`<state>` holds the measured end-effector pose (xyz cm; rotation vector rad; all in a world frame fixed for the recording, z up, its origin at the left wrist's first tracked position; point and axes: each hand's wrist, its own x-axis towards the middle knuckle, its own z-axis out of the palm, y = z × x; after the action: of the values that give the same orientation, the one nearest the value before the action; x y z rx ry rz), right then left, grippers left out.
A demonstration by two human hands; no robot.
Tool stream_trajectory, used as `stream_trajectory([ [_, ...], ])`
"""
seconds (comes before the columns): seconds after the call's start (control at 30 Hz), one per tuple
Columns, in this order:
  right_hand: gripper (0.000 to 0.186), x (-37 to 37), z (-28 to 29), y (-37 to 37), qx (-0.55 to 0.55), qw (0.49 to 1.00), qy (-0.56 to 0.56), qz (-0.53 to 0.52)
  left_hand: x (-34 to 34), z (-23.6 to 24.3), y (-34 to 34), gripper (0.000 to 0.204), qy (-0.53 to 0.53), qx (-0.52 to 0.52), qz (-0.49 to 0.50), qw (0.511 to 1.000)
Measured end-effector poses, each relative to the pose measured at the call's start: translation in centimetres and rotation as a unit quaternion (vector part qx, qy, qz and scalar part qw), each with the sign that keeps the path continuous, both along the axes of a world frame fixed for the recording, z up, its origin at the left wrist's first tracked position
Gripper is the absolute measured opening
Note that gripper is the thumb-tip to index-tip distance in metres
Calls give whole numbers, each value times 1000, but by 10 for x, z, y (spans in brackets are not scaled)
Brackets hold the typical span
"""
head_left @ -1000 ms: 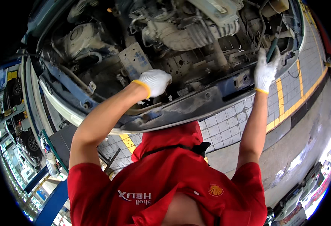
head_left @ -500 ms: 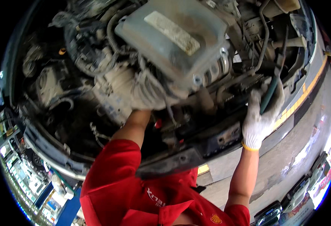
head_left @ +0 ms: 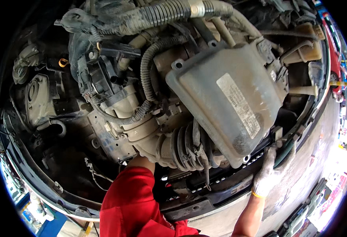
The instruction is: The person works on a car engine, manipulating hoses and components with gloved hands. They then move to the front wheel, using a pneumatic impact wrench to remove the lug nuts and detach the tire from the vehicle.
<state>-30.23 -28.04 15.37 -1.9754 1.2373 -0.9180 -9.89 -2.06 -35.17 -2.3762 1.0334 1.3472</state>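
Note:
In the head view my right hand (head_left: 271, 170), in a white knitted glove with a yellow cuff, grips a dark green rod-like piece (head_left: 284, 152) at the front edge of the engine bay, beside the grey box housing (head_left: 216, 106) with its long label. My left forearm reaches down beneath the dirty corrugated intake duct (head_left: 171, 150); that hand is hidden under it, next to a pale perforated bracket (head_left: 104, 134).
Hoses and a thick wiring loom (head_left: 161, 17) cross the back of the bay. A translucent reservoir (head_left: 305, 47) sits at upper right, a yellow loop handle (head_left: 63, 62) at left. The front body rail (head_left: 197, 207) curves below; other cars show at the far right.
My left hand has gone from atop the front of the bay down under the duct. The view has moved in over the engine; my right hand keeps its grip, now lower in the picture.

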Motion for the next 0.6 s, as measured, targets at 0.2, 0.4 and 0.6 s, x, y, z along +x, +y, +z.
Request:
stream_trajectory([
  [0.2, 71, 11, 22, 6, -10, 995, 95, 21, -16, 39, -2, 39, 4, 1, -40, 999],
  [0.4, 67, -3, 23, -7, -69, 994, 85, 23, -21, 148, -37, 43, 17, 19, -208, 978],
  [0.6, 65, 6, 29, 6, -103, 988, 94, 64, -8, 415, 6, 51, 91, 30, -332, 938],
])
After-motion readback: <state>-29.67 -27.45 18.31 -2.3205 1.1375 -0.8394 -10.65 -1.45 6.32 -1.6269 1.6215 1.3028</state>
